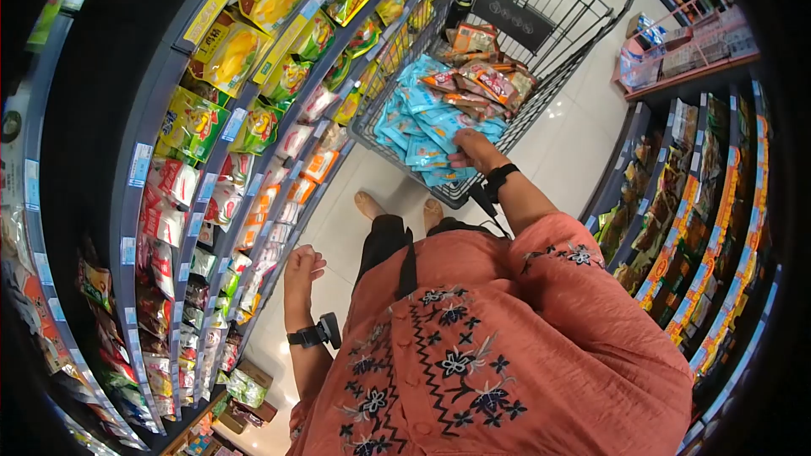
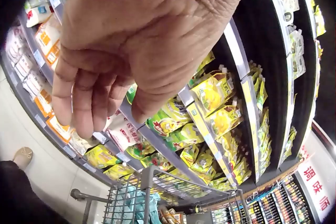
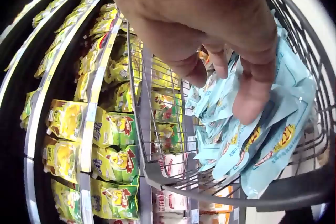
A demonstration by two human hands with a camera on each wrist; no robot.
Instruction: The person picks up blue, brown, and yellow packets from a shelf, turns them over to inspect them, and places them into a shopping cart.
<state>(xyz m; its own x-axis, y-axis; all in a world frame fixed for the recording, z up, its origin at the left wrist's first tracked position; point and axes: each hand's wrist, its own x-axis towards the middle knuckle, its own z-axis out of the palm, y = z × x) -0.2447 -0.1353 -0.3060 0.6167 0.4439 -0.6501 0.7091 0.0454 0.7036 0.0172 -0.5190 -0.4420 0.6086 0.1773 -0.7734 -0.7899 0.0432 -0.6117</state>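
Head view: one shopping cart [image 1: 515, 15] extends beneath and beyond the right grip [image 1: 477, 152]. It holds blue packets [image 1: 405, 122] under and beside that grip and brown packets [image 1: 486, 84] just beyond, both heaps overlapping too much to count. One dark, bottle-like thing [image 1: 460, 4] lies farther past the grip, hard to make out. The right grip's thumb and fingers stand apart, loosely bent over the blue packets; contact is unclear. The left grip [image 1: 304, 270], fingers relaxed around nothing, hangs well apart from the cart, near stocked shelves [image 1: 152, 101]. Two shoes [image 1: 369, 205] show between the grips, partly hidden by trousers.
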